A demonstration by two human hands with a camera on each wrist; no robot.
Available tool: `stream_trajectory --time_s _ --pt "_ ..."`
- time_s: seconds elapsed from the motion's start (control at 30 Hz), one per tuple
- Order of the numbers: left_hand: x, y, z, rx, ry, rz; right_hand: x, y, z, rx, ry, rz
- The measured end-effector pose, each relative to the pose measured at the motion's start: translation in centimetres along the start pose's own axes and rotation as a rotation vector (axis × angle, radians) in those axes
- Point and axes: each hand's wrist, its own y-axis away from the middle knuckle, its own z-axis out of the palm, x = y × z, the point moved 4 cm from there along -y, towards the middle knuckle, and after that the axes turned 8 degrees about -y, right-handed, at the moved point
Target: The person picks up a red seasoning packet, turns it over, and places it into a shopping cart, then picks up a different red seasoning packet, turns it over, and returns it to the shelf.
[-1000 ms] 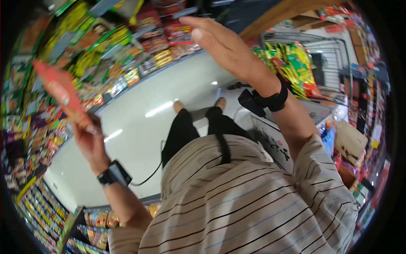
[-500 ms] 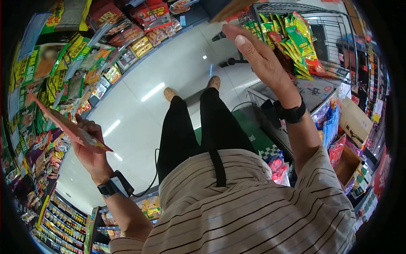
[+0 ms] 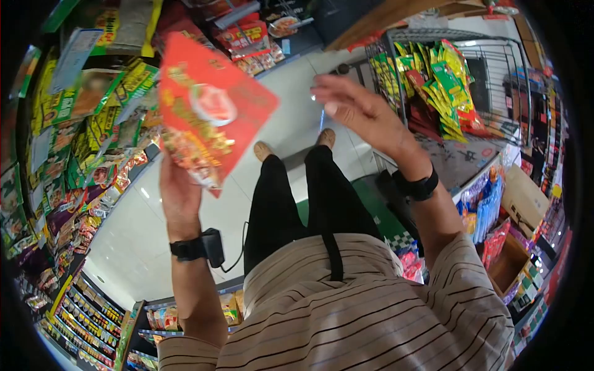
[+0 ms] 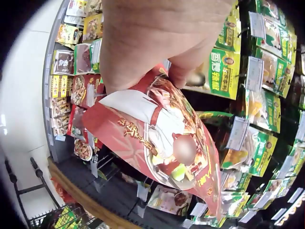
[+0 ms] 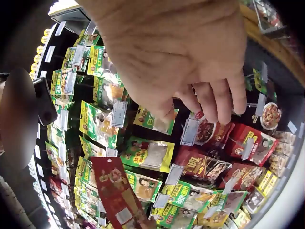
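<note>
Upper left, the left hand (image 3: 179,198) grips the red food packet (image 3: 207,114) by its lower edge; a firm pinch should stop it flopping. At upper centre the right hand (image 3: 359,111) is empty, fingers loose.

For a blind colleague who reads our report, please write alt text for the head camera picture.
A person's left hand holds up a red packet in a shop aisle, while the right hand is raised open and empty. Shelves of hanging packets stand to the left, a wire rack of green and yellow packets to the right.

Packet (image 3: 210,111) before shelves (image 3: 80,123) — wire rack (image 3: 495,62) right
</note>
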Motion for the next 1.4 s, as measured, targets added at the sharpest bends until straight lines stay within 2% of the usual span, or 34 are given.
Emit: stream_trajectory --time_s 0.13,0.23,0.5,1.1,1.27,1.37,1.4 --pt "-2.6 -2.1 1.5 -0.075 -0.049 0.037 -0.5 -0.9 2.7 -0.161 -0.158 0.127" --pt "-4.1 -2.7 2.9 -0.067 -0.061 0.093 -0.6 -0.9 3.9 -0.207 -0.289 0.171" --pt "-7.2 -3.6 3.2 0.024 -0.068 0.17 3.3 -2.7 3.2 0.039 -0.531 0.247" --pt "-12.1 -4.9 1.3 0.051 -0.019 -0.005 9.1 -3.9 1.3 0.147 -0.619 0.287" --pt "-15.5 -6.5 -1.1 0.054 0.038 -0.187 9.1 -3.8 1.7 0.139 -0.501 0.247" --pt "-18.5 -7.6 -4.3 -0.045 0.021 -0.319 9.7 -4.0 2.8 0.07 -0.458 0.121" --pt "-18.3 -7.5 -3.6 -0.041 -0.038 -0.335 9.7 -4.1 2.9 0.059 -0.33 0.131"
